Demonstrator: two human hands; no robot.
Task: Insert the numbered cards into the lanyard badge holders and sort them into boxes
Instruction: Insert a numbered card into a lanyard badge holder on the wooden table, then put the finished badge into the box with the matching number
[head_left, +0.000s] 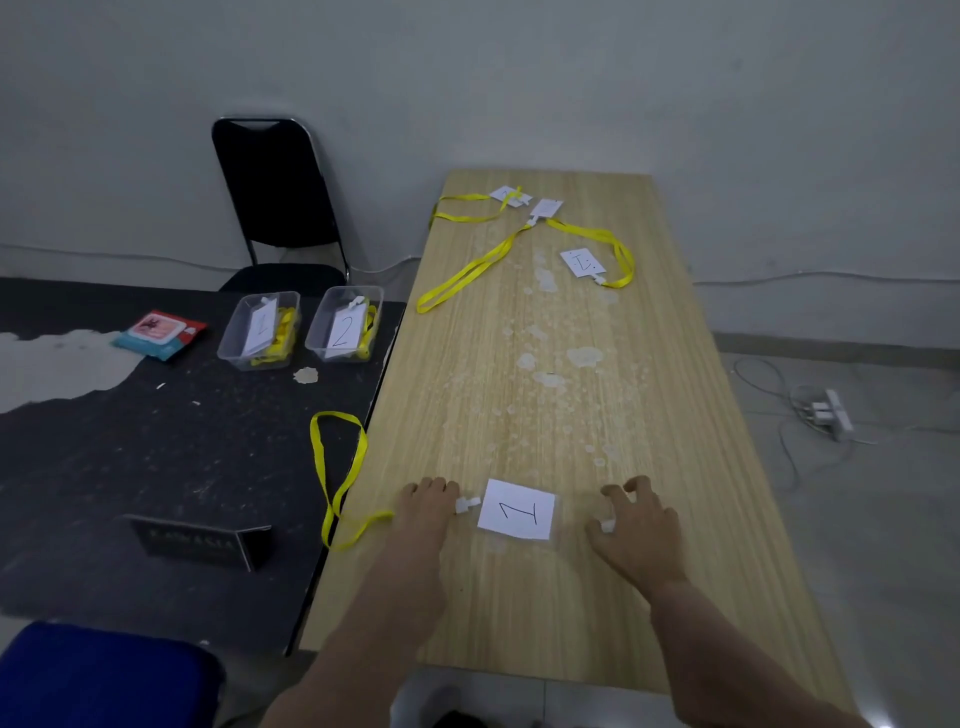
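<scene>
A white card marked 1 (517, 509) lies in a clear badge holder near the front of the wooden table (649, 467). My left hand (426, 506) rests flat beside the holder's white clip (466, 504), over the yellow lanyard (337, 467) that loops onto the dark table. My right hand (636, 522) sits just right of the holder with fingers curled, a small white piece at its fingertips. Two clear boxes (260, 332) (345, 325) on the dark table hold carded badges with yellow lanyards. Further badges with lanyards (584, 262) (545, 208) (509, 196) lie at the far end.
A black chair (275, 197) stands behind the dark table (130, 457). A tissue packet (158, 335) lies left of the boxes and a dark name stand (200, 540) near the front. A blue seat (104, 675) is at bottom left. A power strip with cables (831, 413) lies on the floor at right.
</scene>
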